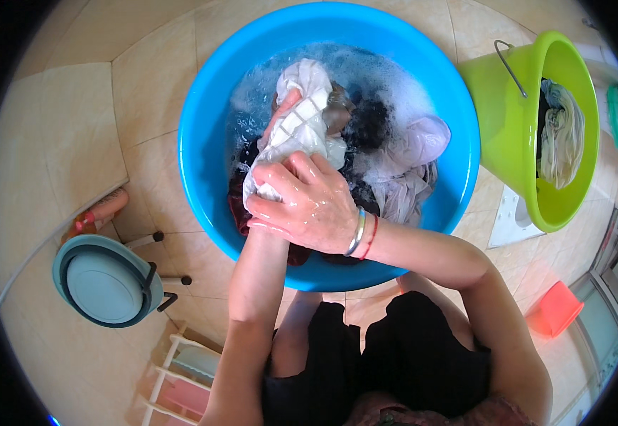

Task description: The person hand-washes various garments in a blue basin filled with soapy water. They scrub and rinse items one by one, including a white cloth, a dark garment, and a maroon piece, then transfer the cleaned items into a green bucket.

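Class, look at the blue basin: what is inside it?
The blue basin holds soapy water and wet clothes: a white checked cloth gripped by the right hand, plus dark and pale garments. The left hand and the basin's bottom are hidden.

Beige tiled floor (74,128) carries: big blue basin (209,142) centre, green bucket (508,121) just right of it, orange tub (556,307) lower right, grey-blue stool (106,280) left, small rack (181,376) near it.
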Tool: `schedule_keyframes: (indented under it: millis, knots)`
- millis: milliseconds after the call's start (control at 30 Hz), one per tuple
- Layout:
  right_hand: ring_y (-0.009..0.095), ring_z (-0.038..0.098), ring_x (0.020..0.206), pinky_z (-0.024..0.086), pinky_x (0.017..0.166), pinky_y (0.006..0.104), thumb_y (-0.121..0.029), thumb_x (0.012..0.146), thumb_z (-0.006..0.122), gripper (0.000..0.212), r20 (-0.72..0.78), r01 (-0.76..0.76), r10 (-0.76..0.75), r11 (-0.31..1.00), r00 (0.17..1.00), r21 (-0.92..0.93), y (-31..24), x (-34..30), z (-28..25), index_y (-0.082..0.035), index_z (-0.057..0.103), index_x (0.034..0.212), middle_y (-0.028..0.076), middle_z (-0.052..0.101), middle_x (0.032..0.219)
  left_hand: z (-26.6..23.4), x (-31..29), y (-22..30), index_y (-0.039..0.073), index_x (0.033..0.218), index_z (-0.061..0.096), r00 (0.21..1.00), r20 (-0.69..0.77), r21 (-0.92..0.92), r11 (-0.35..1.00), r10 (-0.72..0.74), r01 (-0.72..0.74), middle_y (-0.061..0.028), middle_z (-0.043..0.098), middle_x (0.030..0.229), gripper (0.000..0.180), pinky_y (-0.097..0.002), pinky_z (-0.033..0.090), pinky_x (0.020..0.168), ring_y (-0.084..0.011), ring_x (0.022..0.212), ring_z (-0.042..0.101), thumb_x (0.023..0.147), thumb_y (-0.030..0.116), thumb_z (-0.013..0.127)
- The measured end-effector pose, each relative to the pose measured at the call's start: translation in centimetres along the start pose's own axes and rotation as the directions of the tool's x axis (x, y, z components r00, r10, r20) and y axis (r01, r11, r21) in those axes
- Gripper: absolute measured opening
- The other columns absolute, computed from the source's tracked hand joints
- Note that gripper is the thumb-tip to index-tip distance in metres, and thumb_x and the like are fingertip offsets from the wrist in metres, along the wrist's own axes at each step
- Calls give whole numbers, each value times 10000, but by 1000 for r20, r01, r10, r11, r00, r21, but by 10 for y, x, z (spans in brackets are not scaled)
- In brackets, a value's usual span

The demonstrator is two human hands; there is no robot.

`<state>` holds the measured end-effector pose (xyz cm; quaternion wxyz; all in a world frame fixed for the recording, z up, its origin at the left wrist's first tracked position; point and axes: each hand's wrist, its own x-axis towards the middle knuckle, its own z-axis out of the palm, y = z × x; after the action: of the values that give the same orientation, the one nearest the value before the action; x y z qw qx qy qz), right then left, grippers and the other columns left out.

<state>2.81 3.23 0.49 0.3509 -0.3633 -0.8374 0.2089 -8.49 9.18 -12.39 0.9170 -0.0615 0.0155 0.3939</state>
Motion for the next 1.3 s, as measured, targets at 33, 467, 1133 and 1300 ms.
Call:
schedule_keyframes:
  millis: [33, 467, 1133, 1300]
  knots:
    - [172, 547, 767, 487, 595, 277, -319, 662, 796, 245, -36, -3, 2, 1000, 999, -10, 1, 3, 3, -200, 661, 828, -25, 522, 916, -3, -1, -1, 124, 1252, 571, 999, 38, -85, 996, 0, 4, -71, 659, 1078, 434, -341, 544, 780, -195, 920, 635, 950, 434, 606]
    - [190, 617, 611, 491, 487, 322, -181, 705, 736, 161, -308, -45, 76, 993, 948, 107, 33, 25, 26, -138, 583, 680, 7, 572, 766, 44, -10, -26, 76, 1014, 627, 766, -456, 166, 889, 453, -427, -50, 660, 962, 395, -335, 527, 803, -180, 891, 635, 951, 462, 574]
    - [351, 597, 1074, 506, 882, 498, -387, 923, 607, 478, 365, -398, 529, 837, 766, -377, 175, -22, 31, -188, 506, 1345, 200, 570, 1214, 40, -31, -20, 290, 1576, 65, 539, -535, 683, 709, 650, -177, -40, 137, 1616, 739, -647, 260, 1111, -332, 1460, 217, 995, 578, 421]
    - [306, 640, 999, 461, 867, 505, -289, 906, 607, 261, 244, -555, 642, 758, 727, -343, 178, -5, 57, -153, 641, 1127, 141, 678, 1042, 30, -16, -27, 294, 1576, 73, 541, -536, 704, 697, 648, -139, -42, 189, 1606, 754, -660, 221, 1115, -303, 1458, 230, 989, 546, 472]
